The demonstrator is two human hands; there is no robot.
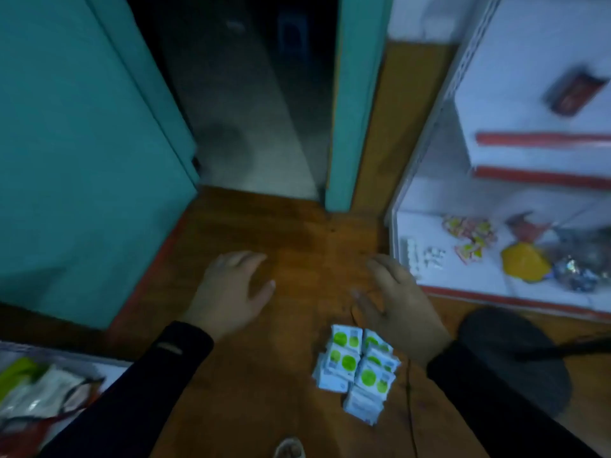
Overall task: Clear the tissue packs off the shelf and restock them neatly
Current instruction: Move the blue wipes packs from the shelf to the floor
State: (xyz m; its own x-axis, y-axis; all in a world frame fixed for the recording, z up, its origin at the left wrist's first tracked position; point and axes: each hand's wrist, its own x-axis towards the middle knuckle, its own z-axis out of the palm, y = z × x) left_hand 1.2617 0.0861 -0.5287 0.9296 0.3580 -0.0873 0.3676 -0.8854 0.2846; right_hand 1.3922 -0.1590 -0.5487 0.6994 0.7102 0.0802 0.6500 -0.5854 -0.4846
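Several small white tissue packs [357, 368] with green circles lie bunched on the wooden floor [297, 242], below and between my hands. My left hand [231, 292] hovers above the floor with fingers spread and relaxed, holding nothing. My right hand [400, 305] hangs just above the far edge of the packs, fingers spread, also empty. The white shelf unit [463, 292] with red edge strips stands to the right; its bottom shelf holds other goods. The view is blurred.
The bottom shelf carries candy packets [469, 236], a yellow bag [525, 266] and shiny wrapped items [578, 276]. A red box [572, 90] sits on a higher shelf. A teal door [82, 160] stands left beside a dark doorway. A dark round stool [515, 358] sits right. Packaged goods [43, 391] lie bottom left.
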